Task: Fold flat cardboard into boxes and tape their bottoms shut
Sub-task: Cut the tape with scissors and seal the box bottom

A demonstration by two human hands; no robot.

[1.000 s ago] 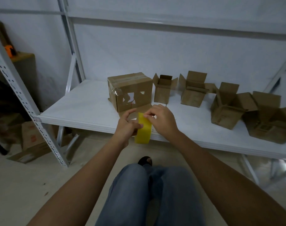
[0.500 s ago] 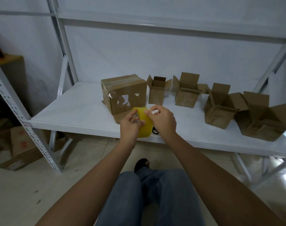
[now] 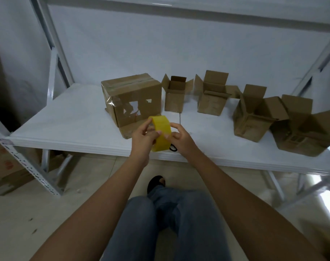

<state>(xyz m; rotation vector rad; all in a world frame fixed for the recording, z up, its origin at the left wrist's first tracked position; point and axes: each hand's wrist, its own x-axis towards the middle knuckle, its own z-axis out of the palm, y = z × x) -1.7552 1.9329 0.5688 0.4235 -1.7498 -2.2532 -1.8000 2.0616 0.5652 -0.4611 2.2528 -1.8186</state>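
Yellow roll of packing tape: grip it firmly in your left hand; with your right hand fingertips pinching its edge, peel the end free.

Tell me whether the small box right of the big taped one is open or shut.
Open. The small box stands upright with its top flaps spread outward, its dark inside showing.

White shelf board sits on a white metal rack, with a perforated upright at left. Tiled floor lies below. A printed carton rests under the shelf, at left. A small black object lies at the shelf's front edge.
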